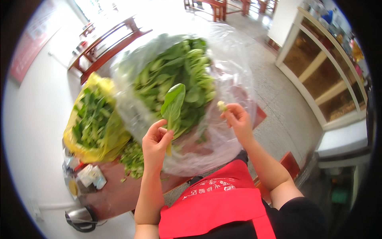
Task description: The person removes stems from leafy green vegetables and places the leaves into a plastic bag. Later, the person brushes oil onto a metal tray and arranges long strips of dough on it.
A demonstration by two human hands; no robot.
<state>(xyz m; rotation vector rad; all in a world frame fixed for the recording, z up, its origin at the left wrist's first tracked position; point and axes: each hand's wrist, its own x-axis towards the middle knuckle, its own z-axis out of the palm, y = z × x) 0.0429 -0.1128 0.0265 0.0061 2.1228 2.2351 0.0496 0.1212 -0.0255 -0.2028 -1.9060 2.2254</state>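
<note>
Between thumb and fingers, my left hand (156,139) pinches a single bok choy leaf (173,103) upright by its pale stalk. My right hand (237,119) grips a small pale yellow-green piece of vegetable (221,106), perhaps a stem base or core. Beyond both hands, a large clear plastic bag (229,71) lies spread open around a heap of bok choy (179,68). To the left stands a yellow plastic bag (104,155) with loose green leaves (92,119) inside. A pile of small leaf and stem scraps (133,158) lies beside my left wrist.
The reddish-brown table (119,188) carries tissue packs (91,176) at its left side. An electric kettle (81,218) is at the near left corner. A wooden bench (107,47) runs along the left wall, and a glass-fronted cabinet (322,71) stands at the right.
</note>
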